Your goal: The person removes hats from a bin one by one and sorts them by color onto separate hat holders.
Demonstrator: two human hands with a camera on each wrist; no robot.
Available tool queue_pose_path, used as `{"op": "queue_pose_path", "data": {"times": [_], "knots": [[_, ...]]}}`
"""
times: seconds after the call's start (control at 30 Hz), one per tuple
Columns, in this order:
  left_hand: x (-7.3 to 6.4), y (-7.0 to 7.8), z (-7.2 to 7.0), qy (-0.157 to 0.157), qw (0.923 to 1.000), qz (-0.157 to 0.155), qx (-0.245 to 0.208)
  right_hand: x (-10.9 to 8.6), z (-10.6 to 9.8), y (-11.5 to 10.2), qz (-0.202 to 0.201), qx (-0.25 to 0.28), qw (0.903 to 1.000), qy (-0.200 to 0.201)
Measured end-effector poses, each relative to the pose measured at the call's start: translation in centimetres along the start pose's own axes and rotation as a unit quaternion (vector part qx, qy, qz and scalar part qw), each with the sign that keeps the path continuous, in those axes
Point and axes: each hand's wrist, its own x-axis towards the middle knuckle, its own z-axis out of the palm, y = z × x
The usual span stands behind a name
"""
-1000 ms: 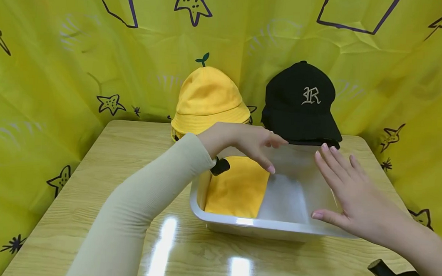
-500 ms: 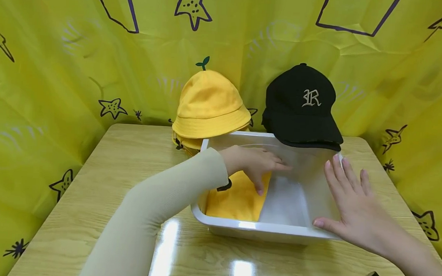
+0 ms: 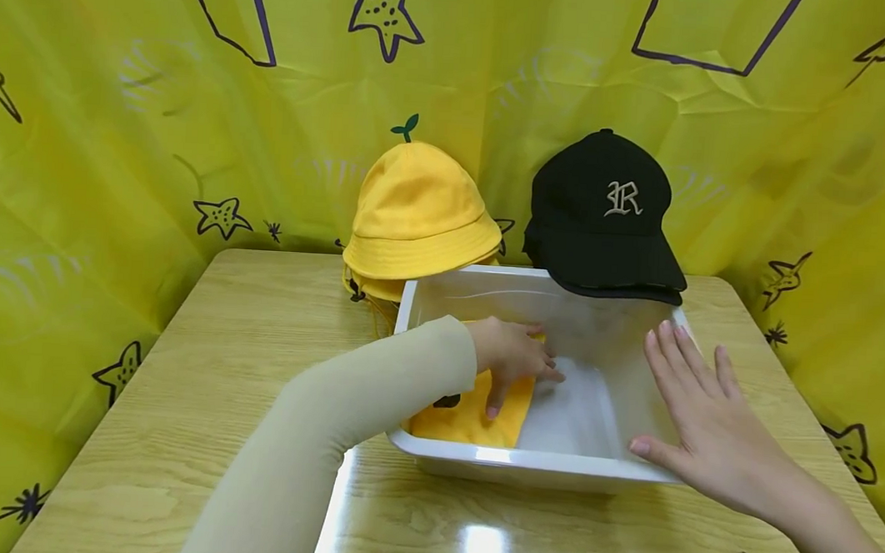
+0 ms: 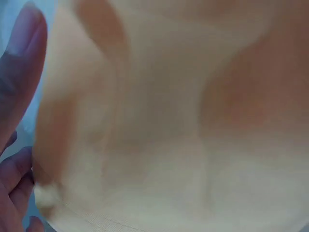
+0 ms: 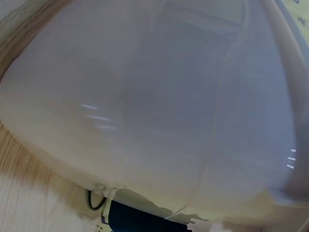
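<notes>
A white plastic bin (image 3: 553, 463) stands on the table, with a flat piece of yellow fabric (image 3: 435, 424) lying in its left half. My left hand (image 3: 515, 355) reaches down into the bin over this fabric, fingers spread and thumb apart. Up close in the left wrist view, the thumb (image 4: 21, 58) and fingers lie along one edge of the fabric (image 4: 159, 121). On the other side, my right hand (image 3: 713, 424) lies straight-fingered at the bin's right rim. The right wrist view is filled by the bin's side wall (image 5: 159, 106).
Behind the bin's left corner sits a yellow bucket hat (image 3: 416, 200) with a green sprout on top. A black baseball cap (image 3: 600, 201) with an embroidered letter stands at the back right, its brim over the bin's back rim. A yellow patterned curtain (image 3: 270, 134) surrounds the wooden table (image 3: 204, 381).
My left hand has come down from above the bin into it, onto the yellow fabric. The right hand has shifted slightly right and down and stays at the right rim.
</notes>
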Motion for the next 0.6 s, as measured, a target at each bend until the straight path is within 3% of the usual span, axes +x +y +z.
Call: {"op": "queue_pose_path", "data": {"times": [0.07,0.3,0.4,0.6], "knots": [[0.3,0.2,-0.1,-0.006,0.9999,-0.003,0.014,-0.1,0.0,0.1,0.0,0.0,1.0,0.002],[0.5,1.4,-0.6,-0.008,0.999,-0.027,-0.034,-0.5,0.3,0.1,0.008,0.011,0.9999,0.003],[0.6,1.6,-0.9,-0.006,0.9989,-0.034,-0.031,-0.7,0.3,0.1,0.009,0.013,0.9998,0.008],[0.2,1.6,-1.3,0.0,0.9943,-0.065,-0.085,-0.6,0.2,0.2,0.014,0.014,0.9998,0.008]]}}
